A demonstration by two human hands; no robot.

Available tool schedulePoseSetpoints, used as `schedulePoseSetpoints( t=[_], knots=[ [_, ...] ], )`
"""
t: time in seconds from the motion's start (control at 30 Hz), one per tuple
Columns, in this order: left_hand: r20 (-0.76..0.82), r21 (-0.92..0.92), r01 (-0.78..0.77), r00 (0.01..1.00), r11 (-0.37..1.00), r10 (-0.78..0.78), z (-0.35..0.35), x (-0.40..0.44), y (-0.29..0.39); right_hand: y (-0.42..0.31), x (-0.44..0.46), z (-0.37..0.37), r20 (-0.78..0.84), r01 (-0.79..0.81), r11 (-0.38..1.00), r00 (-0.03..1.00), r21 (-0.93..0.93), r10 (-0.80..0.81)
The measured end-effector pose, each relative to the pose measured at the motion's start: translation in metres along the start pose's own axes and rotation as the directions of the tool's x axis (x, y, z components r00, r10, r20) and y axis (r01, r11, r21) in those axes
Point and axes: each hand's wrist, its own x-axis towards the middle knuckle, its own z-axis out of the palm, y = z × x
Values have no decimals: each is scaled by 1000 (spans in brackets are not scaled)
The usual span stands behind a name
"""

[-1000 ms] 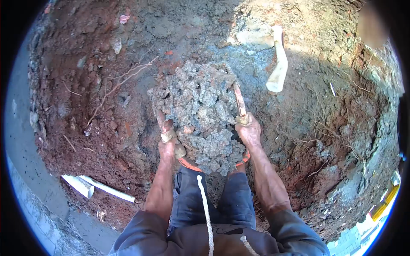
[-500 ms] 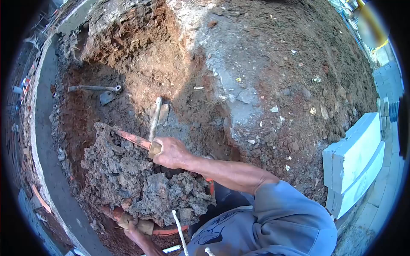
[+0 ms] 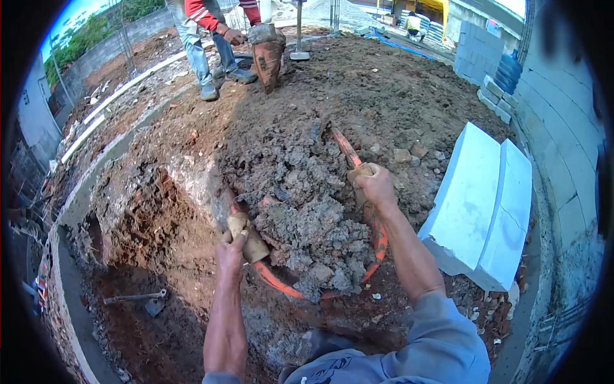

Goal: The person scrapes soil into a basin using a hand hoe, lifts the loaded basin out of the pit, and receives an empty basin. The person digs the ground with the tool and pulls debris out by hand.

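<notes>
An orange-rimmed tub (image 3: 276,280) heaped with clumpy grey-brown wet soil (image 3: 307,211) is held out in front of me, above the sloping dirt. My left hand (image 3: 229,257) is closed round the tan wrapped grip on its left side. On the opposite side, my right hand (image 3: 378,187) grips the other tan handle. Soil hides most of the tub's inside, and I cannot tell whether its underside touches the ground. A hoe (image 3: 137,298) lies in the dug pit, down to the left of my left hand.
Beyond the dirt mound (image 3: 409,89) stands a person in red sleeves (image 3: 204,16), holding a muddy orange container (image 3: 266,61). Large white blocks (image 3: 470,198) are at right. A concrete edge (image 3: 70,288) borders the pit at left. A blue water jug (image 3: 508,72) stands far right.
My hands have carried the loaded tub out from over the pit, up and round to the right, to the mound. My view has lifted, and a person at the back now shows.
</notes>
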Motion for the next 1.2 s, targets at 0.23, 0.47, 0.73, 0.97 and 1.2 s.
schedulePoseSetpoints(
  t=[0.23,0.47,0.73,0.97,1.2],
  knots=[
    [7,96,10,1000,995,-10,-41,5,-49,117,63,-31,-393,-401,865,879,-301,271],
    [-416,-295,519,686,802,-597,-224,-156,-197,123,86,-34,-290,-380,694,924,-612,249],
    [-617,-329,619,430,713,-659,-303,-296,-243,176,126,-77,-114,-357,863,934,-359,339],
    [-612,-364,607,417,707,-673,-351,-343,-278,95,50,-26,-191,-179,561,981,-808,37],
    [-567,-388,568,474,726,-674,-408,-329,-295,57,-57,56,-112,31,492,959,-870,-259]
  ],
)
